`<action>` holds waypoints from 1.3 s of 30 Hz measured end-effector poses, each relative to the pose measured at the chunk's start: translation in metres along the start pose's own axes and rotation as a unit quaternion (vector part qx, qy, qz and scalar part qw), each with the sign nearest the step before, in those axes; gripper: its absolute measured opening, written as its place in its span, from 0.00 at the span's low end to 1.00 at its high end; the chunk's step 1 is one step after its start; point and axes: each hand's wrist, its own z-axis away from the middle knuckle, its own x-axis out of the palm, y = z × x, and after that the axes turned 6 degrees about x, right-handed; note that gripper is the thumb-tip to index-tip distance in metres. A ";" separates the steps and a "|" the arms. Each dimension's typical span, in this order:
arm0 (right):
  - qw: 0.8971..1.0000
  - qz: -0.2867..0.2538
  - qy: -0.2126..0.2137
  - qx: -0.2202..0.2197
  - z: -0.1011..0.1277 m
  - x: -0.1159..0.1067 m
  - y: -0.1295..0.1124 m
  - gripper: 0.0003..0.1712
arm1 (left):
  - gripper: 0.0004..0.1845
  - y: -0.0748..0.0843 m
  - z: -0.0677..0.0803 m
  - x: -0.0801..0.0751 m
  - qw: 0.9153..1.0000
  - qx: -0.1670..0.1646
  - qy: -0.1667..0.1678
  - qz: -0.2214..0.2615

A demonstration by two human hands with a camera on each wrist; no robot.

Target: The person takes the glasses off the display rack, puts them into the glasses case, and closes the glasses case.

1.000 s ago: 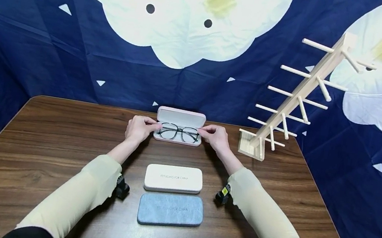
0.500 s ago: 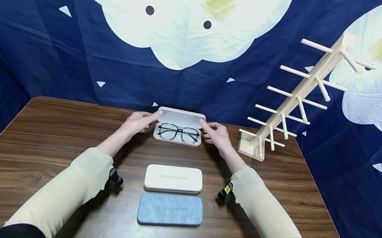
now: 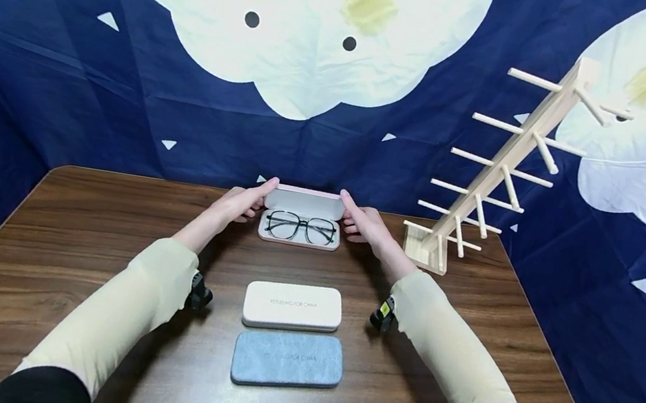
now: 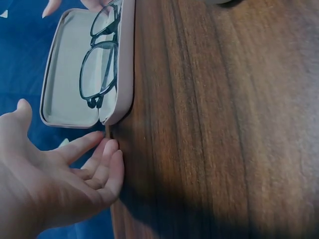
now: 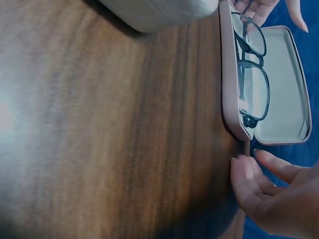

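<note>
A pink glasses case with a pale lining stands with its lid raised at the table's far edge. Black-framed eyeglasses lie inside, lenses tilted up. My left hand is at the case's left end, thumb up beside the lid and fingers loosely bent near the hinge corner. At the right end my right hand mirrors it, thumb raised by the lid. Both wrist views show the fingertips close to the hinge, gripping nothing; whether they touch the case I cannot tell.
Nearer on the wooden table lie a white glasses case and a blue glasses case, both closed. A wooden rack with several pegs stands at the back right. A dark blue cloth hangs behind.
Both hands have let go of the eyeglasses, which now rest in the case. They have moved outward and back, with thumbs now beside the raised lid.
</note>
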 end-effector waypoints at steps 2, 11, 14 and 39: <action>1.000 0.003 -0.003 0.008 -0.001 0.000 -0.002 0.49 | 0.50 0.002 0.001 0.001 1.000 -0.004 0.000 -0.003; 0.999 0.034 -0.003 0.019 -0.001 0.001 -0.003 0.45 | 0.48 0.004 -0.004 0.007 1.000 -0.013 0.014 -0.009; 0.999 0.037 -0.001 0.017 -0.001 0.002 -0.004 0.43 | 0.49 0.003 -0.006 0.009 1.000 -0.015 0.020 -0.010; 0.999 0.021 -0.032 0.035 -0.004 0.001 -0.006 0.39 | 0.45 -0.004 -0.005 0.007 1.000 -0.006 0.021 0.016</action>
